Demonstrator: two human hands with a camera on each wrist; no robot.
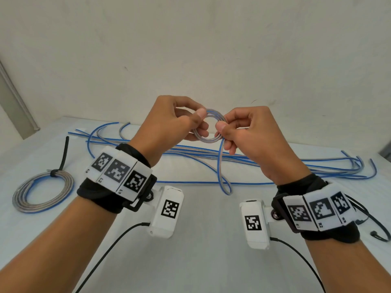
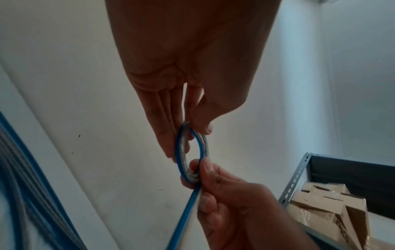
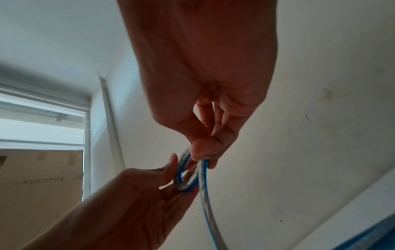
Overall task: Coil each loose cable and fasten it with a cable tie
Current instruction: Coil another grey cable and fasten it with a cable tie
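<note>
Nearest me, both wrists are up off the white tabletop (image 1: 201,240), w/ the small blue-and-clear flat-cable coil (image 1: 208,129) held between them at chest height. My left hand (image 1: 173,123) clamps the coil's left side: thumb on the near face, fingers curled behind. My right hand (image 1: 247,132) pinches the right side, thumb and forefinger shut on the strands where the free tail leaves the ring. Neither hand is loose.

The relation that counts: the blue-and-clear tail (image 1: 221,163) drops straight down from under my right hand, makes a little bight on the table, then runs away to the right. So the feed lies below and right of the coil, and the right hand is the nearer one to take the next length. The ring faces me roughly flat-on; the left wrist view shows it edge-on, blue edge outward (image 2: 181,152). My guess for the next move: left keeps the ring pinned, right slides down the tail and lays another turn on, same sense, no twist.

Further out, a finished grey-and-blue coil (image 1: 42,193) lies at left, closed by a black cable tie (image 1: 61,159). Beyond it, the loose blue-and-clear cables (image 1: 275,163) stretch across the table, long axis left-right, not yet coiled.
</note>
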